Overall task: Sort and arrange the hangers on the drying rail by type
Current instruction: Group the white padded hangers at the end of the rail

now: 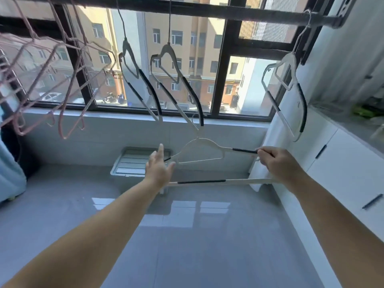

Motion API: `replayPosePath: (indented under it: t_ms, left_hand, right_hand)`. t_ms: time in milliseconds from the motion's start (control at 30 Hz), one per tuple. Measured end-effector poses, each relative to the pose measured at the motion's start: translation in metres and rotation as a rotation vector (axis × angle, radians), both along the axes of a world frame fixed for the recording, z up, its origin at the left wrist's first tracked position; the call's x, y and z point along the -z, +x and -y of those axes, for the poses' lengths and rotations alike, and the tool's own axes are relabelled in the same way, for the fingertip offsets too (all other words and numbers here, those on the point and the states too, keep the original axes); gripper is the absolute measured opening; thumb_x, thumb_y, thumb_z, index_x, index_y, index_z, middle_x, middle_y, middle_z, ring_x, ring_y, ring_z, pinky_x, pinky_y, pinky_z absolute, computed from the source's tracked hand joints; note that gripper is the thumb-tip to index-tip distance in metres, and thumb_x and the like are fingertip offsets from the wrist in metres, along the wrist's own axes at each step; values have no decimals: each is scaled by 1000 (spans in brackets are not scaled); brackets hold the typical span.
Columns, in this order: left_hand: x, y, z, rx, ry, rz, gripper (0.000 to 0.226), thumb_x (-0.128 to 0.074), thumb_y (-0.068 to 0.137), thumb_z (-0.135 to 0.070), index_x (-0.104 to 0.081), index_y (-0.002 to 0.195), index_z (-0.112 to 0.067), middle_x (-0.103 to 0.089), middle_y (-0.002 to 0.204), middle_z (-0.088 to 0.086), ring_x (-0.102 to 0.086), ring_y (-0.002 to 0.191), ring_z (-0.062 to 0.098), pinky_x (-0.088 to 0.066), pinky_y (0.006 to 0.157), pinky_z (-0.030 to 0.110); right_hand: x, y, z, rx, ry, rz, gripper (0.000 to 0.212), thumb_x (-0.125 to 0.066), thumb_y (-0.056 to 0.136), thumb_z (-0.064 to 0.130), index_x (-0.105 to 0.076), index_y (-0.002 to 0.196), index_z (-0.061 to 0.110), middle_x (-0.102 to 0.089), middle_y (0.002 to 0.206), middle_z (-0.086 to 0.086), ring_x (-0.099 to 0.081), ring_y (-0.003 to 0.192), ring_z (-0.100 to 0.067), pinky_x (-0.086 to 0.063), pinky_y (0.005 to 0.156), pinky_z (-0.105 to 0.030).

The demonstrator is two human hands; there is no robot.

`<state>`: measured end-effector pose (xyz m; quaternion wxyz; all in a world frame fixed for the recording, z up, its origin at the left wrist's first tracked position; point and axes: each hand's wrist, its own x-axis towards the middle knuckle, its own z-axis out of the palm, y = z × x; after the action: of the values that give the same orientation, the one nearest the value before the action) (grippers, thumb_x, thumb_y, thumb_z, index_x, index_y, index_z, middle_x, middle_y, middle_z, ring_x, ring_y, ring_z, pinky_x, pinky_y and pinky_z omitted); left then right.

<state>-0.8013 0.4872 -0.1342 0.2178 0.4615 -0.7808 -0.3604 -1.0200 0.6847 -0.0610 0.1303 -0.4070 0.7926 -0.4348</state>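
Observation:
A dark drying rail [207,10] runs across the top of the view. Several pink wire hangers [62,80] hang bunched at its left end. Two white hangers with black grip sleeves [149,86] hang mid-rail, and a third [291,90] hangs at the far right. My right hand [272,161] grips the right shoulder of another white hanger [199,150], held level below the rail with its bottom bar [207,181] nearest me. My left hand [160,167] is spread, fingers straight, just beside the hanger's left shoulder; I cannot tell if it touches.
A window [187,59] with dark frames fills the wall behind the rail, above a white sill. White cabinets [342,163] line the right side. A grey tray-like box [133,163] stands on the glossy tiled floor under the sill. Blue fabric [8,173] is at the left edge.

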Motion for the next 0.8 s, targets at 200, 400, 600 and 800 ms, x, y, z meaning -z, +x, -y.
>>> replayPosePath:
  t_ms: [200, 400, 600, 800]
  left_hand:
    - [12, 51, 31, 116, 87, 58, 30, -43, 92, -37, -59, 98, -13, -57, 91, 14, -52, 93, 29, -37, 78, 36]
    - [10, 71, 15, 154, 201, -137, 29, -46, 93, -18, -54, 66, -13, -53, 61, 1, -48, 57, 13, -41, 52, 14]
    - [10, 56, -14, 113, 37, -57, 21, -39, 94, -10, -58, 84, -13, -60, 71, -3, -51, 63, 5, -36, 61, 16]
    - [-5, 23, -57, 76, 257, -302, 27, -32, 94, -3, -53, 88, -19, -57, 88, 5, -40, 61, 12, -34, 65, 28]
  right_hand:
    - [33, -13, -35, -50, -115, 222, 22, -50, 93, 21, -71, 87, 22, -61, 71, 4, -55, 68, -1, -43, 70, -11]
    - [74, -22, -23, 119, 51, -109, 25, -54, 89, 14, -60, 112, 23, -59, 101, -1, -52, 104, -22, -37, 93, -22]
    - [88, 18, -13, 22, 236, -130, 54, -56, 84, 7, -42, 134, 20, -39, 135, -12, -34, 126, -29, -22, 107, -33]
    - [71, 82, -6, -275, 156, -23, 42, -57, 85, 3, -53, 124, 16, -50, 125, -1, -45, 115, -12, -27, 95, -13]
